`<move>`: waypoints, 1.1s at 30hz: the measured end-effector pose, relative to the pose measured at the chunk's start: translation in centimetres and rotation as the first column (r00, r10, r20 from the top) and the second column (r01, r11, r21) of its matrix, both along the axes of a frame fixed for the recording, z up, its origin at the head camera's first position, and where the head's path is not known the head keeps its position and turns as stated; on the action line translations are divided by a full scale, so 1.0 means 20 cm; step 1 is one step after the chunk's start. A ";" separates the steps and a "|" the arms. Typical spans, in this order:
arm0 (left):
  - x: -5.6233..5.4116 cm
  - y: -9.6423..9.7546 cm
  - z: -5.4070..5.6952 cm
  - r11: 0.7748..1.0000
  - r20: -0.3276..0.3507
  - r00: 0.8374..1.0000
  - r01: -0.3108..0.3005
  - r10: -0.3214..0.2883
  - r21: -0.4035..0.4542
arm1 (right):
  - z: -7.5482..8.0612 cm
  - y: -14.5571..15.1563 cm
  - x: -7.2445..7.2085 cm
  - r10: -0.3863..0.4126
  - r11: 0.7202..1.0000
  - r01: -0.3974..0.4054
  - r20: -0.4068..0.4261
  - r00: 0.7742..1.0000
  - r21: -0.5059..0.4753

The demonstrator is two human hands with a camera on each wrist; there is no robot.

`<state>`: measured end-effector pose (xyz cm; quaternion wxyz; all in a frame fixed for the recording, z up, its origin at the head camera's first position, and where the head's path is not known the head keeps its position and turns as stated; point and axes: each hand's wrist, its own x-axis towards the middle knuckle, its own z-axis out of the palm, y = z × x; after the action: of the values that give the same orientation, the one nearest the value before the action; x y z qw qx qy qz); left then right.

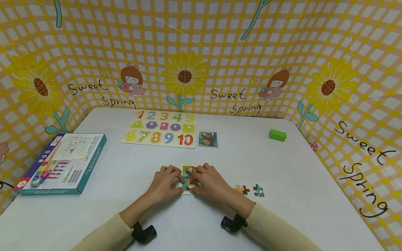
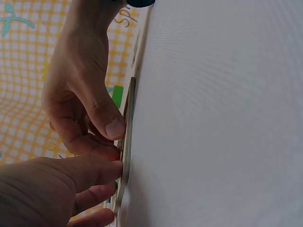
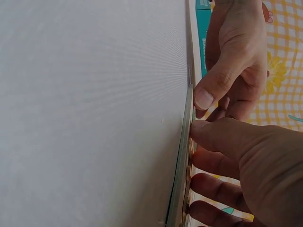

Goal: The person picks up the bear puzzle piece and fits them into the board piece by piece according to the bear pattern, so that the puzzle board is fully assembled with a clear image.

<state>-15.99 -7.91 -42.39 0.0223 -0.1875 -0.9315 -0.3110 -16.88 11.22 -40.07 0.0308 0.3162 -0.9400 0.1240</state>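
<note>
A small jigsaw puzzle [image 1: 187, 192] with a brown bear on green lies on the table between both hands. My left hand [image 1: 164, 183] grips its left side, with bent fingers and thumb at the edge. My right hand [image 1: 208, 181] covers its right part, bent fingertips on the pieces and thumb at the near side. In the right wrist view the puzzle [image 3: 182, 175] appears edge-on, with several fingertips along its raised pieces. In the left wrist view the right thumb [image 2: 111, 125] sits just above the left thumb [image 2: 111, 170]. Much of the picture is hidden under the right hand.
A brown puzzle piece [image 1: 242, 189] and a teal one [image 1: 259, 190] lie right of the right hand. Behind are a number board [image 1: 163, 129] and a small bear picture [image 1: 208, 139]. A box [image 1: 62, 164] lies left, a green block [image 1: 277, 135] far right.
</note>
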 end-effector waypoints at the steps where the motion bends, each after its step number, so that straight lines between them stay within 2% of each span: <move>1: 0.00 0.00 0.00 1.000 -0.001 1.000 0.001 -0.001 0.000 | 0.00 0.00 0.00 0.000 1.000 0.000 -0.001 1.000 0.000; 6: 0.00 0.00 0.00 1.000 -0.003 1.000 0.009 -0.009 0.006 | 0.01 0.02 0.00 -0.005 1.000 0.005 -0.006 1.000 0.006; 11: 0.00 -0.01 0.01 1.000 -0.002 1.000 0.015 -0.015 0.015 | 0.02 0.10 0.00 -0.045 0.999 0.045 -0.009 0.999 -0.013; 24: 0.01 -0.01 0.01 1.000 0.011 1.000 0.013 -0.013 0.020 | 0.03 0.49 0.06 -0.188 0.982 0.187 -0.016 0.982 -0.036; 29: 0.01 -0.01 0.01 1.000 0.014 1.000 0.010 -0.010 0.024 | 0.02 0.62 0.10 -0.204 0.978 0.203 -0.038 0.978 -0.047; 33: 0.02 -0.01 0.01 1.000 0.022 1.000 0.007 -0.008 0.030 | 0.02 0.70 0.13 -0.213 0.975 0.212 -0.018 0.977 -0.064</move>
<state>-15.69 -8.03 -42.17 0.0137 -0.1871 -0.9262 -0.3270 -14.29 25.24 -39.72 0.0651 0.2143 -0.9638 0.1449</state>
